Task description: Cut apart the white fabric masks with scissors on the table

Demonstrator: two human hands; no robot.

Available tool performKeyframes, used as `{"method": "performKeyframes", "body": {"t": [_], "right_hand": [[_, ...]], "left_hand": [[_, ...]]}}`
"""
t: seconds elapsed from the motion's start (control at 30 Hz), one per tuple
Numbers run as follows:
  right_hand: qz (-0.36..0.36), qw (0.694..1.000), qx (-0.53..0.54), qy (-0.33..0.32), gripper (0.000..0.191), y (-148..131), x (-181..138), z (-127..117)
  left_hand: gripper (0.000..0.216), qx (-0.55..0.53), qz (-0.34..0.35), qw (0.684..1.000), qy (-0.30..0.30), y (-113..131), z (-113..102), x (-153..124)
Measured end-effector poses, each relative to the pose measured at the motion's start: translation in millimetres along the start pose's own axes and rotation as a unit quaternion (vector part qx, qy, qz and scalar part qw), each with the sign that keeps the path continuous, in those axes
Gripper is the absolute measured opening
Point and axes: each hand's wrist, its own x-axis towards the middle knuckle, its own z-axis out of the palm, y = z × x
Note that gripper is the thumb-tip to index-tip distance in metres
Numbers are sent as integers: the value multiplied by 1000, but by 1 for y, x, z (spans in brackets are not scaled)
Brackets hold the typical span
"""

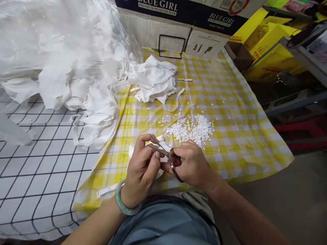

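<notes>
My right hand (192, 163) has its fingers in the handle loops of a pair of scissors (166, 152), whose blades are parted and point left. My left hand (143, 166), with a green bangle at the wrist, is closed in a pinch beside the blades. It grips a white fabric piece (161, 140), partly hidden behind the hands and hanging down below them. Exactly which edge lies between the blades is too small to make out. Just beyond my hands is a loose heap of small white clippings (196, 129).
Crumpled white fabric pieces (155, 78) lie farther back on the yellow checked cloth (237, 136). A clear plastic bag (63, 34) of similar pieces fills the left. Behind stand a cardboard beer box (143, 27) and a black wire frame (171, 46). Yellow bags (270, 44) are at the right.
</notes>
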Motion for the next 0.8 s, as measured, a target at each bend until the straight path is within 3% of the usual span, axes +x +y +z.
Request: {"method": "performKeyframes", "body": {"t": [0.27,0.33,0.4,0.5,0.6,0.7,0.8], "right_hand": [[119,991,-33,51,62,44,-10,-18],[177,981,-57,49,60,60,-6,-25],[202,972,-101,71,53,72,-2,-34],[126,983,-98,93,56,72,0,-40],[-12,1000,3,13,70,46,-6,-21],[-91,989,63,-100,46,10,-11,16],[-86,984,96,-126,29,-15,2,38]], "left_hand": [[26,-28,27,992,-118,-6,38,49],[27,-17,19,990,-140,-7,32,56],[28,17,11,985,-169,-9,12,56],[26,138,-11,972,-188,-13,-39,38],[17,303,-30,940,-152,-23,-79,-2],[40,347,-43,921,-172,-32,-88,-38],[38,261,-65,942,-201,-29,-84,-37]]}}
